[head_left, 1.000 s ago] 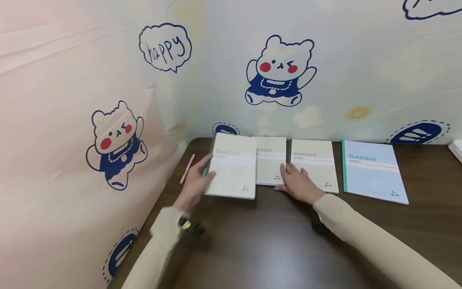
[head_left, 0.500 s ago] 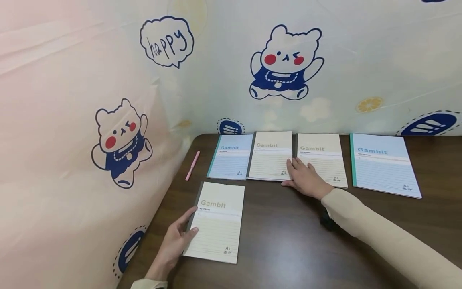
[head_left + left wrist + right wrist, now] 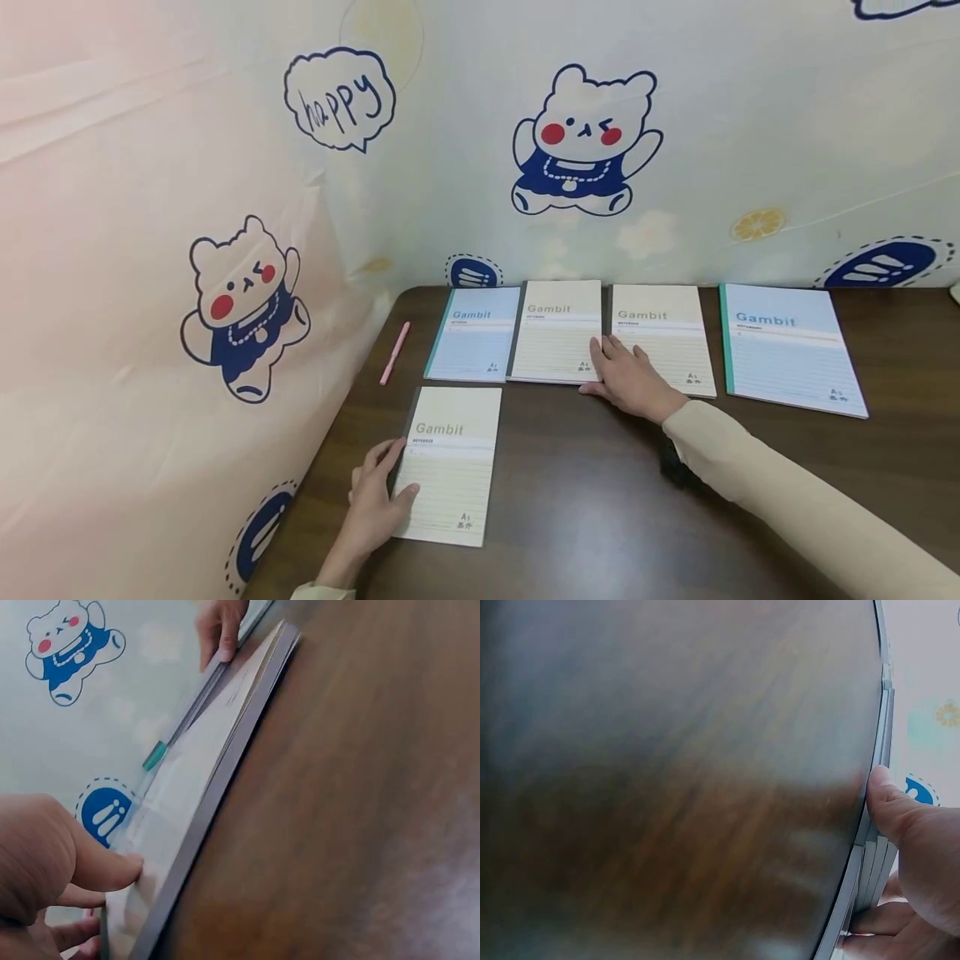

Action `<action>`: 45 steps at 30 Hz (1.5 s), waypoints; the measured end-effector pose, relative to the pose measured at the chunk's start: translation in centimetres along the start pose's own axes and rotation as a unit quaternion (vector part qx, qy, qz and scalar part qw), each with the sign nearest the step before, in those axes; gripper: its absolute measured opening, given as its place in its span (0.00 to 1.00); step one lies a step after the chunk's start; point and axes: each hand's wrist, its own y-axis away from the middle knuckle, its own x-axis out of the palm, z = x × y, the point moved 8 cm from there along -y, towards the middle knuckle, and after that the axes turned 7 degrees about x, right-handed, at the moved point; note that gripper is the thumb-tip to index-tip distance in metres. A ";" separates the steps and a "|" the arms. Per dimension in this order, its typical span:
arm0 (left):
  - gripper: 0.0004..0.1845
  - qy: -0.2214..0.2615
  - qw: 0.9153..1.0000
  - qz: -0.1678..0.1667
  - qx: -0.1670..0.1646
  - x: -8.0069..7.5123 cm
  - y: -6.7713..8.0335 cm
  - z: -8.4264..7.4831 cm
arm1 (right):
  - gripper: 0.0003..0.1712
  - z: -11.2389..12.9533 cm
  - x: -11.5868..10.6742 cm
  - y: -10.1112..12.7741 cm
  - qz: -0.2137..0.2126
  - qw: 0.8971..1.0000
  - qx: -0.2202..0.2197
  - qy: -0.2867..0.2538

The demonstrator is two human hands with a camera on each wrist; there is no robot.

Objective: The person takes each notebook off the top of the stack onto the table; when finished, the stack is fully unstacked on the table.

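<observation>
Cream notebook (image 3: 451, 465) lies flat near the tabletop's front-left corner, apart from the row behind it. Left hand (image 3: 372, 508) rests on its left edge, fingers loosely extended and thumb on the cover, clasping nothing. Right hand (image 3: 628, 379) lies flat and spread across the adjoining lower corners of the second cream notebook (image 3: 558, 331) and third cream notebook (image 3: 662, 333), pressing, not gripping. The row along the back edge runs: small blue notebook (image 3: 475, 333) nearest the back-left corner, the two cream ones, then the large blue notebook (image 3: 787, 347) towards the right. Pink pen (image 3: 394, 352) lies by the left edge. Step in hand, as judged: settling the separated notebook in place; next move calls for freeing the left hand without dragging the cover. Half a second ago the picture was nearly identical; a second ago this notebook was held raised over the row's left end.
</observation>
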 end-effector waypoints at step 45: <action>0.52 -0.036 0.984 0.098 0.144 9.9 -16.3 -13.2 | 0.22 -1.2 -0.9 -3.6 -0.070 0.962 0.185 -0.187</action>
